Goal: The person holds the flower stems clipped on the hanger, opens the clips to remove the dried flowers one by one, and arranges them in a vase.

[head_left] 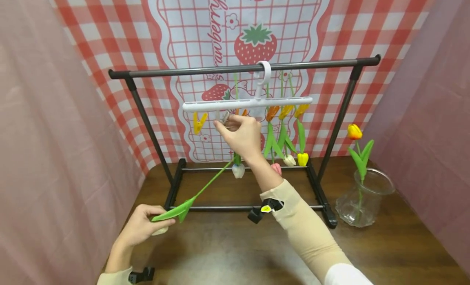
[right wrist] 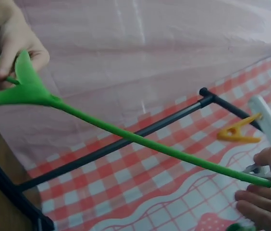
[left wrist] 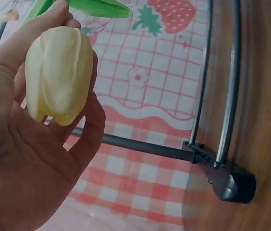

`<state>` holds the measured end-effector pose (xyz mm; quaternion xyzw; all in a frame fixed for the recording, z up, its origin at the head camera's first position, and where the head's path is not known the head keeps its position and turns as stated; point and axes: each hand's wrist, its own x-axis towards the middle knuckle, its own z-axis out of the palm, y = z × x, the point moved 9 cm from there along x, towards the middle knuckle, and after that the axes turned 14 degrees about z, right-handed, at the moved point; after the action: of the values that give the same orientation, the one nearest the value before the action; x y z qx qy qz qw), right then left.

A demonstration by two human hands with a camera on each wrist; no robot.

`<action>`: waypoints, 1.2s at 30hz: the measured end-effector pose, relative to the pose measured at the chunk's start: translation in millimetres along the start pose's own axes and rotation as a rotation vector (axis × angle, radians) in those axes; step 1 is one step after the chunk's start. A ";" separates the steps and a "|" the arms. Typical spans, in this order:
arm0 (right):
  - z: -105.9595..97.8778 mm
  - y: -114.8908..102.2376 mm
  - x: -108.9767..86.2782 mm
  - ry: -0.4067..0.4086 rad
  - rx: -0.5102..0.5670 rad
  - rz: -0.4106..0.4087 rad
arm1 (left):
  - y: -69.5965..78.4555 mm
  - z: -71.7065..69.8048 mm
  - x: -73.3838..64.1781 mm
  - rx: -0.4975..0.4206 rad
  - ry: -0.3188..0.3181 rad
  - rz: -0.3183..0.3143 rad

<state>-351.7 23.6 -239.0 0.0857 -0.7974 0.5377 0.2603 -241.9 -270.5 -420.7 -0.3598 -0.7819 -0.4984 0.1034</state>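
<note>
My left hand [head_left: 137, 228] pinches a cream artificial tulip just behind its bloom [left wrist: 61, 72], beside the green leaves [head_left: 176, 211]. The flower's long stem [right wrist: 140, 140] slants up to my right hand [head_left: 244, 138], where its end lies close by the fingers. That hand pinches a pale grey clothespin [head_left: 224, 116] under the white hanger [head_left: 220, 105]. Left of it on the hanger is an empty yellow clothespin [head_left: 199, 123]. Orange and yellow clothespins [head_left: 285, 112] grip several tulips upside down on the right side. A white tulip [head_left: 238, 171] hangs behind my right hand.
The hanger hooks over the bar of a black metal rack [head_left: 191, 71] on the wooden table [head_left: 227, 244]. To the right, a glass vase [head_left: 350, 211] holds a red-yellow tulip [head_left: 354, 132]. A checked strawberry cloth [head_left: 176, 40] hangs behind, with pink curtains [head_left: 44, 113] at the sides.
</note>
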 end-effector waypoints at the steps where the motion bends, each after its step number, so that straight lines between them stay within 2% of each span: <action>1: -1.2 0.3 -1.1 -0.025 -0.020 0.019 | 2.1 2.1 0.0 -0.001 -0.019 0.006; 5: -9.2 -5.6 -9.3 -0.133 -0.132 0.010 | 12.7 7.3 1.9 0.048 -0.065 0.033; 11: -40.5 -26.9 -31.1 -0.217 -0.231 -0.129 | 33.7 18.2 19.1 0.116 -0.112 0.086; 14: -53.8 -35.9 -41.7 -0.271 -0.281 -0.210 | 45.9 24.6 34.6 0.167 -0.134 0.124; 17: -62.0 -41.9 -52.5 -0.360 -0.336 -0.292 | 60.1 31.0 53.4 0.214 -0.157 0.167; 24: -64.6 -37.6 -83.6 -0.673 -0.394 -0.397 | 91.5 51.9 96.4 0.281 -0.236 0.249; 26: -62.2 -32.6 -92.5 -0.739 -0.421 -0.425 | 99.1 58.3 107.6 0.305 -0.256 0.269; 30: -59.9 -19.4 -106.3 -0.782 -0.515 -0.468 | 113.6 69.2 126.3 0.381 -0.296 0.298; 36: -67.2 -9.8 -115.8 -0.756 -0.571 -0.492 | 123.4 80.4 140.5 0.448 -0.330 0.329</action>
<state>-227.4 63.6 -270.6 0.3837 -0.9064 0.1541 0.0862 -245.0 -107.2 -299.3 -0.5257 -0.8098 -0.2253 0.1311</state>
